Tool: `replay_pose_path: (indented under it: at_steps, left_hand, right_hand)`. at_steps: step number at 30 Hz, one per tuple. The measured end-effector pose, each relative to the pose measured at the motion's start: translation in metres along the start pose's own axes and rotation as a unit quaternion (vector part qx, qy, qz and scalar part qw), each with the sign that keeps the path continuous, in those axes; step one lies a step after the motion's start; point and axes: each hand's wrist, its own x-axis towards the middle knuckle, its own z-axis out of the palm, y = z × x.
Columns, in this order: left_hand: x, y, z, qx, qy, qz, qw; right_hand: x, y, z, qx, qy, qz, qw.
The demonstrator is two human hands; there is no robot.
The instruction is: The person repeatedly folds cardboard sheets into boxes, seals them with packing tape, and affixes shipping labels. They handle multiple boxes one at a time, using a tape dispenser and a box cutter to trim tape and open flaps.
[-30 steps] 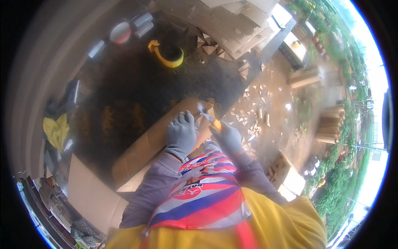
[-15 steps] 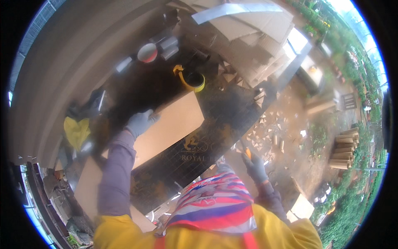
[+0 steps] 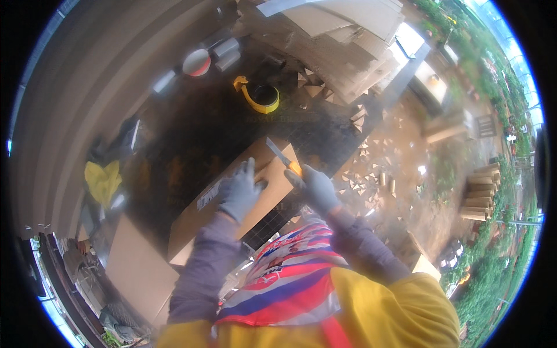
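A long brown cardboard box point(image 3: 191, 223) lies slantwise on a dark printed tabletop point(image 3: 267, 232). Resting on its upper face with fingers apart is my left hand point(image 3: 239, 194), in a grey glove. My right hand point(image 3: 320, 188), gloved too, is closed around the orange handle of a utility knife point(image 3: 295, 168). Its long blade points up and left, over the far right end of the box. Whether the blade touches the cardboard I cannot tell.
A yellow tape roll point(image 3: 266, 107) and a white-and-red roll point(image 3: 197, 62) stand beyond the box. Stacked flat cardboard point(image 3: 348, 64) sits at the far right. Triangular scraps point(image 3: 357, 180) litter the ground. A cardboard panel point(image 3: 139, 261) lies at left, near a yellow cloth point(image 3: 102, 181).
My right hand has brought the knife from the right side up to the box's end. The box is turned, showing another face, and my left hand has shifted right along it.
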Motion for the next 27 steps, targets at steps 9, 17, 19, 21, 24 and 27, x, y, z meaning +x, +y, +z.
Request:
replay_pose_path:
  at_steps: [9, 17, 19, 21, 24, 27]
  left_hand:
    - [0.024, 0.026, 0.008, -0.017, -0.02, -0.043, 0.999]
    - [0.027, 0.042, 0.013, 0.026, 0.038, -0.073, 0.996]
    - [0.033, 0.057, 0.014, 0.019, 0.067, -0.078, 0.995]
    - [0.038, 0.07, 0.016, 0.024, 0.058, -0.115, 0.991]
    - [0.046, 0.083, 0.021, 0.049, 0.102, -0.134, 0.985]
    - [0.047, 0.09, 0.029, 0.048, 0.113, -0.171, 0.978]
  right_hand:
    - [0.031, 0.077, 0.044, -0.05, -0.006, -0.02, 0.999]
    - [-0.065, 0.18, -0.067, -0.253, 0.074, 0.176, 0.948]
    - [-0.034, 0.178, -0.056, -0.171, 0.079, 0.11, 0.976]
    - [0.032, 0.164, -0.021, -0.113, 0.128, -0.044, 0.984]
    - [0.149, 0.136, 0.028, -0.087, 0.091, 0.02, 0.992]
    - [0.249, 0.109, 0.045, -0.087, 0.087, 0.005, 0.992]
